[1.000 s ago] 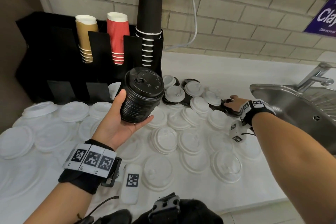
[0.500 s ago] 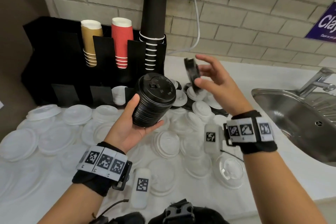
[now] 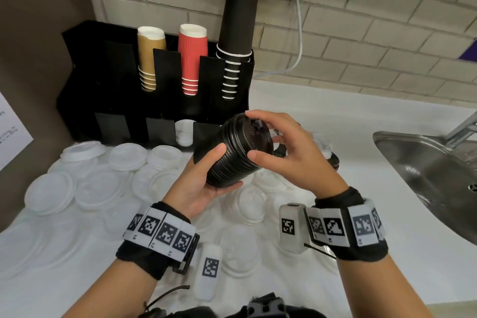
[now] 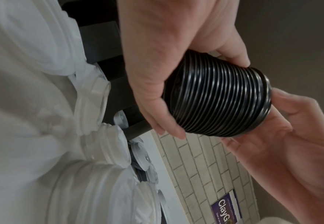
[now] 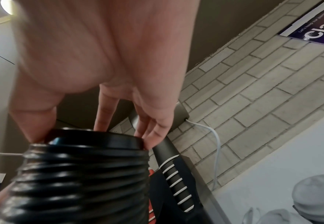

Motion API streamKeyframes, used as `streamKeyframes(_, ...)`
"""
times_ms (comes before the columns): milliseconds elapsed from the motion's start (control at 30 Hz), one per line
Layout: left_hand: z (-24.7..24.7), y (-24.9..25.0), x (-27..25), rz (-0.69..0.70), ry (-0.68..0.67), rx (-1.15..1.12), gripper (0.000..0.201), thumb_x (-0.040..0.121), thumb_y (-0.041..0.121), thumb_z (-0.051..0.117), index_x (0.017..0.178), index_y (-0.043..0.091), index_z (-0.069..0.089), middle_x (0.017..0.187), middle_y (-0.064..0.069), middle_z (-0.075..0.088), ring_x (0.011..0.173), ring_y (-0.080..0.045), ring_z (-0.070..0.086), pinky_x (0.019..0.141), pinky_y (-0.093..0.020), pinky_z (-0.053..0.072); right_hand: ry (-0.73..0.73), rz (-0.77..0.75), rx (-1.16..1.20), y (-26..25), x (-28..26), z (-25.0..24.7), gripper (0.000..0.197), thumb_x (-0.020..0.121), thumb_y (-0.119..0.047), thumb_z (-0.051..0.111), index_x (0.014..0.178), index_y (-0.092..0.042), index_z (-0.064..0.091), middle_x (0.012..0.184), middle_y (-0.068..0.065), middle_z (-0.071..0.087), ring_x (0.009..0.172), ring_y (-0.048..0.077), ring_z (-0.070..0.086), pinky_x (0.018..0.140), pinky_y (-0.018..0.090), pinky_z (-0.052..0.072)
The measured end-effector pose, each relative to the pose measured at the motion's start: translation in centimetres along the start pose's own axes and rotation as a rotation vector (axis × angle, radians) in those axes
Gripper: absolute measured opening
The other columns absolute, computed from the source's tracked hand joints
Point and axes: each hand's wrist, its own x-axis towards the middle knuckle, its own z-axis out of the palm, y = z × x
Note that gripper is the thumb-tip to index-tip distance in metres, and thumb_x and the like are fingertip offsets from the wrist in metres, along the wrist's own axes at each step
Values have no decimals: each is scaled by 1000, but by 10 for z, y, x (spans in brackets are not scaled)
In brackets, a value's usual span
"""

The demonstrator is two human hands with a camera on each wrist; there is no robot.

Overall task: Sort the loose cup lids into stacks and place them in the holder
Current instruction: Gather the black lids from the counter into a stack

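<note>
A tall stack of black cup lids (image 3: 240, 152) (image 4: 218, 103) (image 5: 80, 178) is held tilted above the counter. My left hand (image 3: 201, 178) grips its lower part, thumb on one side and fingers curled under. My right hand (image 3: 281, 147) pinches the top black lid (image 3: 254, 131) (image 5: 98, 140) by its rim, thumb at the front and fingers across the back, seating it on the stack. Several white lids (image 3: 124, 175) lie loose over the white counter. The black holder (image 3: 108, 100) stands at the back left against the brick wall.
Tan (image 3: 149, 57), red (image 3: 192, 57) and black (image 3: 238, 33) cup stacks stand in the holder's upper slots; a white lid (image 3: 184, 131) sits in a lower slot. A steel sink (image 3: 426, 175) lies at the right. A white cable (image 3: 298, 41) hangs down the wall.
My right hand picked a black lid from the counter's right side, carried it left and set it on top of the stack. My left hand kept holding the stack.
</note>
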Motion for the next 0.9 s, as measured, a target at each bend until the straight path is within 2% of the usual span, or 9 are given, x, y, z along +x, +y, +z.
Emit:
streamKeyframes(100,-2,-1,-1,-5,6,9,68,71,45,74,133,24,55,127,-9,65,114,-28,64,79,-42,57,-34,20,-13,-2,3,-3,56,79,-26,71,132,-32,53,124,-6,55,119,7,50,96,22,46)
streamKeyframes(233,-3,-3,-1,-10,12,20,72,67,45,76,133,25,55,126,-8,65,113,-26,65,78,-42,57,-122,44,-39,-4,7,-8,54,81,-22,71,130,-36,54,120,-11,57,115,3,51,95,21,45)
streamKeyframes(433,0,-4,-1,-28,-6,-39,72,64,48,81,129,25,58,125,-9,66,113,-28,65,79,-43,58,-79,40,-45,-8,6,-1,56,80,-18,76,130,-30,54,123,-6,56,118,8,51,96,30,48)
streamKeyframes(500,0,-5,-2,-36,-31,-71,70,64,50,78,127,24,60,126,-10,65,115,-29,64,80,-43,58,-88,25,-54,-10,7,0,59,79,-23,77,132,-29,53,124,-4,56,119,7,50,96,25,47)
streamKeyframes(600,0,-7,-2,-46,-60,-125,68,66,53,71,126,23,61,127,-11,65,118,-29,62,81,-42,58,-122,65,-14,-7,10,-11,62,78,-42,75,132,-45,46,130,-12,53,124,0,46,97,19,42)
streamKeyframes(667,-1,-6,-2,-53,-44,-177,69,71,53,67,130,20,57,128,-13,64,116,-30,62,78,-42,58,-24,162,86,6,15,-29,46,82,-46,66,125,-50,49,127,-14,55,118,-5,49,92,15,43)
streamKeyframes(767,-3,-3,-1,-46,-13,-214,66,79,50,57,135,17,52,129,-15,63,116,-30,63,77,-42,58,110,450,1,55,27,-60,34,92,-42,59,125,-36,54,121,-7,57,107,7,55,78,17,43)
streamKeyframes(800,-5,-2,-1,-39,-5,-215,66,79,50,57,135,17,52,128,-15,63,116,-31,63,76,-42,58,85,590,-97,76,30,-71,38,93,-40,58,129,-30,51,127,0,55,109,13,54,79,22,43)
streamKeyframes(900,-6,0,-3,-23,12,-209,66,79,51,57,135,17,52,127,-15,64,116,-31,62,77,-42,58,-78,906,-403,132,34,-93,56,91,-45,58,139,-21,40,139,14,49,120,30,52,99,37,41)
